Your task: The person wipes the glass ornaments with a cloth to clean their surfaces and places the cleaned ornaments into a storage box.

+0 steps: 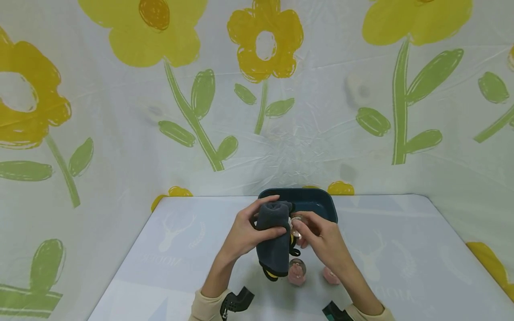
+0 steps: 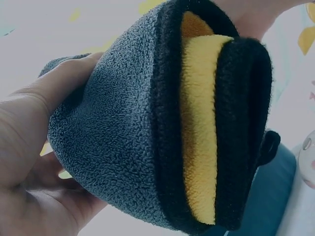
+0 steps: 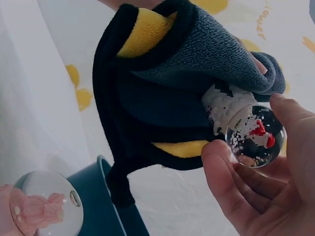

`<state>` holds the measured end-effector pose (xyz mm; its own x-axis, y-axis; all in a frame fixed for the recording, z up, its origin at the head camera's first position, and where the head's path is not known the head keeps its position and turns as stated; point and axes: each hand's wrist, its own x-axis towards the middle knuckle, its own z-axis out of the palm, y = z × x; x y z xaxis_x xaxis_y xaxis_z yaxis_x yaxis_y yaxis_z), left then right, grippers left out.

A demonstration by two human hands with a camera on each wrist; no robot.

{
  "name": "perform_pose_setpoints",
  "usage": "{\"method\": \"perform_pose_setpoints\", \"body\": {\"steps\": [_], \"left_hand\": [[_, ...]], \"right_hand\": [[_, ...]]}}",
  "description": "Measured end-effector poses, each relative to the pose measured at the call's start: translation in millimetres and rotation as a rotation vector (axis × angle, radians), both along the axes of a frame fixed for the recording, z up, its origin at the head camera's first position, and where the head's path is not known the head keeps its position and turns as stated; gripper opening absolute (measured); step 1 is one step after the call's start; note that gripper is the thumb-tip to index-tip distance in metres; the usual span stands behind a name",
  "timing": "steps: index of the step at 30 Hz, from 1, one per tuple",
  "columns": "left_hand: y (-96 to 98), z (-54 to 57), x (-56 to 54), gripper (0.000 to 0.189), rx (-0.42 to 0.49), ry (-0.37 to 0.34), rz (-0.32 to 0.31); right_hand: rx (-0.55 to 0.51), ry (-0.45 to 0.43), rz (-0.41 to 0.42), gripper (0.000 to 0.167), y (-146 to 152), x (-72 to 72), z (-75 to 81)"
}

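Observation:
My left hand (image 1: 244,232) grips a folded microfiber towel (image 1: 273,245), dark grey on one side and yellow on the other, with black edging. Its thumb presses on the near face of the cloth. In the right wrist view my right hand (image 3: 266,194) holds a small snow globe (image 3: 256,136) by its clear ball, between thumb and fingers. Red and white bits show inside the ball. The globe's white, textured base (image 3: 227,105) lies against the towel's grey fold, which partly covers it.
Behind the hands stands a dark teal bin (image 1: 324,206). A snow globe with a pink base (image 1: 297,273) is on the table near the towel's lower end. Another pink object (image 1: 331,275) sits by my right forearm, partly hidden. A flower-printed sheet (image 1: 305,156) hangs behind the table.

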<state>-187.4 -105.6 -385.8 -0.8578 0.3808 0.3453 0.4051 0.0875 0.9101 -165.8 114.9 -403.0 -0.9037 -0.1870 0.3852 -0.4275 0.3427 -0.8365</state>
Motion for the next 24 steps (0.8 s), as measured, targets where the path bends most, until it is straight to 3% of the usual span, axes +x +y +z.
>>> {"method": "perform_pose_setpoints", "body": {"steps": [7, 16, 24], "left_hand": [[0.1, 0.0, 0.4, 0.069, -0.001, 0.022, 0.005], [-1.4, 0.7, -0.8, 0.068, 0.003, 0.031, 0.023], [-3.8, -1.4, -3.7, 0.059, 0.031, -0.049, -0.005]], "right_hand": [[0.003, -0.023, 0.002, 0.023, -0.6, -1.0, -0.8], [-0.012, 0.099, 0.000, 0.036, -2.4, -1.6, -0.3], [-0.075, 0.180, -0.014, 0.059, -6.5, 0.3, -0.9]]}}
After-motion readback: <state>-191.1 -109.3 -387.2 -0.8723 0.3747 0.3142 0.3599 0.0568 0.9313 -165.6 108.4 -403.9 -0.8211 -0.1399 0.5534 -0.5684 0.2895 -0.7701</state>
